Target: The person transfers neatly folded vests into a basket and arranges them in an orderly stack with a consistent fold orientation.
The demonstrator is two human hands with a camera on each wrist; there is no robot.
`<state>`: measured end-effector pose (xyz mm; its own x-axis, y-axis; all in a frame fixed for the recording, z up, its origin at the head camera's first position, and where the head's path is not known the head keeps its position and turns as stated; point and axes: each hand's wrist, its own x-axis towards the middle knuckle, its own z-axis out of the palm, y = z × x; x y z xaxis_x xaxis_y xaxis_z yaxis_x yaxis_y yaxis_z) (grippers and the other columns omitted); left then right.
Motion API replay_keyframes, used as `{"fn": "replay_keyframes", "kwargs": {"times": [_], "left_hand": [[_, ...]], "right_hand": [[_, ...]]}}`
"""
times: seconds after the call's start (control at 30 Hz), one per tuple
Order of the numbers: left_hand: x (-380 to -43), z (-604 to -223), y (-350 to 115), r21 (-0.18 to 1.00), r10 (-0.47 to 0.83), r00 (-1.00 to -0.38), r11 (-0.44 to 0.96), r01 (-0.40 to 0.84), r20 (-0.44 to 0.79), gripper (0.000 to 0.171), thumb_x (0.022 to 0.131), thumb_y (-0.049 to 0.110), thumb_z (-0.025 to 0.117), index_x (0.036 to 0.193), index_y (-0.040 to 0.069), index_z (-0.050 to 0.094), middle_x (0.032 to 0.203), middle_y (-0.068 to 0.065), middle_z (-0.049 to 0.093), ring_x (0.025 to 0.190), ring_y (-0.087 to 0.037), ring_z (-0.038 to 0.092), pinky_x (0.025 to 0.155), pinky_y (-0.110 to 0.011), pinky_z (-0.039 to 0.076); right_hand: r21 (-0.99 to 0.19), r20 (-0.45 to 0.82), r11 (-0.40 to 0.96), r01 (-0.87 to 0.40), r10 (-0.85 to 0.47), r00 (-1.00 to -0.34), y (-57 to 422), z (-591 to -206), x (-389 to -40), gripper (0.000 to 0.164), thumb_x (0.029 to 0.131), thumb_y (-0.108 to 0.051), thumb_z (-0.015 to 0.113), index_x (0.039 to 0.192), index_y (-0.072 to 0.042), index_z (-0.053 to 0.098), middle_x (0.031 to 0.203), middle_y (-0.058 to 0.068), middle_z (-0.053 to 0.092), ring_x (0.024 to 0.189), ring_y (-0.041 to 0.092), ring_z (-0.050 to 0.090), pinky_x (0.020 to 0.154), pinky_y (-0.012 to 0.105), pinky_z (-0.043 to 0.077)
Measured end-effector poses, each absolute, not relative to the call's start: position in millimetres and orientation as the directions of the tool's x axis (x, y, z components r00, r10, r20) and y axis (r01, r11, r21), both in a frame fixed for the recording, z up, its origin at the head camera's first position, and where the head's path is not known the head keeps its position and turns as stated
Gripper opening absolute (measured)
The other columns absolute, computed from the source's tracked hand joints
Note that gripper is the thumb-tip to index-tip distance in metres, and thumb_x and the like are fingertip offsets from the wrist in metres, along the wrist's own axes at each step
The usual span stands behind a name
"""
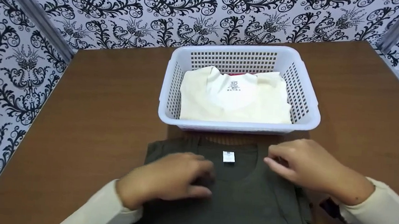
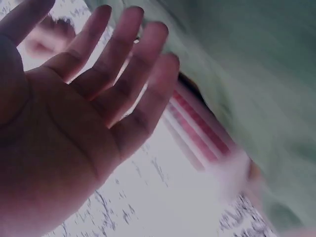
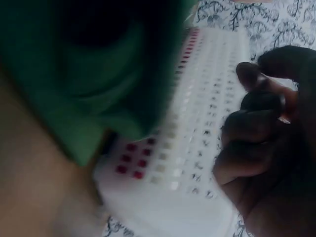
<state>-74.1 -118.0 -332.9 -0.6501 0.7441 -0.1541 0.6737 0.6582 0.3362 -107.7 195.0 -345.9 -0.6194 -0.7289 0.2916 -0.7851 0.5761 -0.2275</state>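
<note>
A dark olive-green T-shirt [image 1: 234, 207] lies on the table with its neckline toward the basket and a white label [image 1: 228, 156] at the collar. Over its left part is my left hand [image 1: 171, 177], slightly blurred; the left wrist view shows that palm bare and its fingers [image 2: 143, 44] loosely extended. My right hand [image 1: 304, 164] is over the shirt's right shoulder, thumb apart from the fingers in the head view. In the right wrist view its fingers [image 3: 247, 128] bend loosely with no cloth among them. Green cloth fills much of both wrist views.
Just beyond the shirt stands a white plastic basket [image 1: 239, 127] with perforated sides. Inside it lies a folded cream garment [image 1: 200, 98], with a bit of red behind its collar. Brown wooden table [image 1: 113, 119] surrounds them, and patterned walls [image 1: 203, 16] rise behind and beside it.
</note>
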Motion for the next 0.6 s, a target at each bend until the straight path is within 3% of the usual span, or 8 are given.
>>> {"fn": "replay_keyframes", "kwargs": {"times": [0.13, 0.4, 0.6], "left_hand": [[-80, -338, -144, 0.356, 0.672, -0.732, 0.715, 0.602, -0.111, 0.030, 0.089, 0.038, 0.074, 0.110, 0.018, 0.068, 0.103, 0.001, 0.067, 0.098, -0.017, 0.063, 0.086, -0.040, 0.053], [-96, -345, -184, 0.395, 0.531, -0.847, 0.778, 0.489, 0.003, 0.031, 0.089, 0.035, 0.075, 0.111, 0.016, 0.067, 0.108, -0.002, 0.067, 0.105, -0.022, 0.064, 0.092, -0.044, 0.051], [-104, -345, -206, 0.359, 0.386, -0.912, 0.878, 0.318, -0.138, 0.045, 0.089, 0.041, 0.073, 0.122, 0.013, 0.064, 0.122, -0.009, 0.066, 0.117, -0.031, 0.060, 0.100, -0.053, 0.047]], "right_hand": [[-0.246, 0.071, 0.717, -0.652, -0.658, -0.750, 203, -357, -108, 0.039, 0.095, -0.032, 0.067, 0.065, -0.024, 0.044, 0.057, -0.017, 0.032, 0.051, -0.003, 0.030, 0.050, 0.020, 0.028], [-0.226, -0.070, 0.858, -0.461, -0.487, -0.871, 218, -366, -108, 0.049, 0.094, -0.050, 0.064, 0.063, -0.020, 0.040, 0.055, -0.011, 0.032, 0.049, 0.004, 0.030, 0.048, 0.023, 0.026], [-0.170, -0.146, 0.926, -0.336, -0.361, -0.921, 221, -367, -120, 0.060, 0.092, -0.070, 0.050, 0.066, -0.017, 0.044, 0.056, -0.005, 0.039, 0.048, 0.011, 0.038, 0.047, 0.029, 0.030]]}}
